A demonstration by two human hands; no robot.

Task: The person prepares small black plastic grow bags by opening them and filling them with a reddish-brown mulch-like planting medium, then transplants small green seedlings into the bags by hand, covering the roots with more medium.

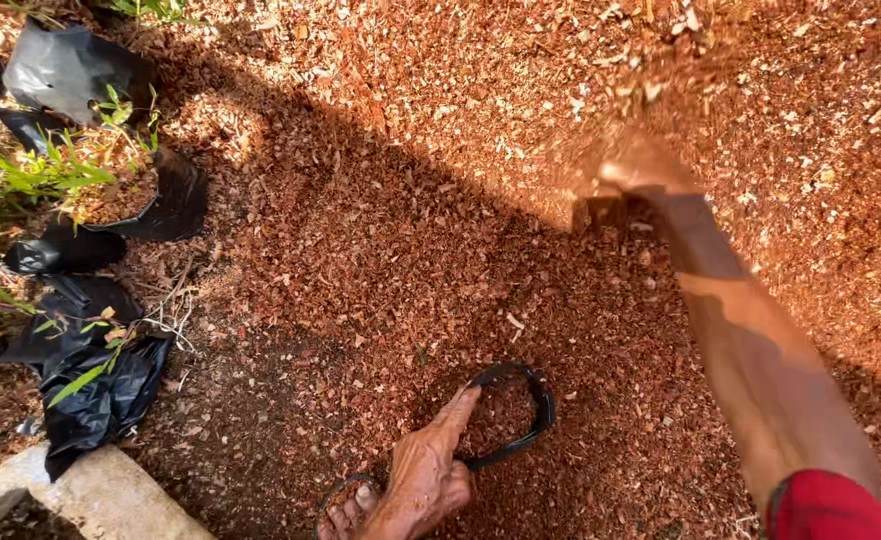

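My left hand (pixel 422 478) grips the near rim of a small black plastic grow bag (pixel 541 408) sunk in a wide heap of reddish-brown wood chips (pixel 380 250). The forefinger points along the rim and holds the mouth wide. Chips fill the inside of the bag. My right hand (pixel 632 172) reaches far out onto the sunlit part of the heap, fingers curled down into the chips. It is blurred, so what it holds does not show. A red sleeve cuff (pixel 825 508) shows at my right forearm.
A filled black bag with a grassy seedling (pixel 120 190) stands at the left. Crumpled empty black bags (pixel 95 395) lie below it, another (pixel 60 65) at the top left. A concrete block (pixel 95 495) sits at the bottom left. Bare toes (pixel 345 517) rest beside my left hand.
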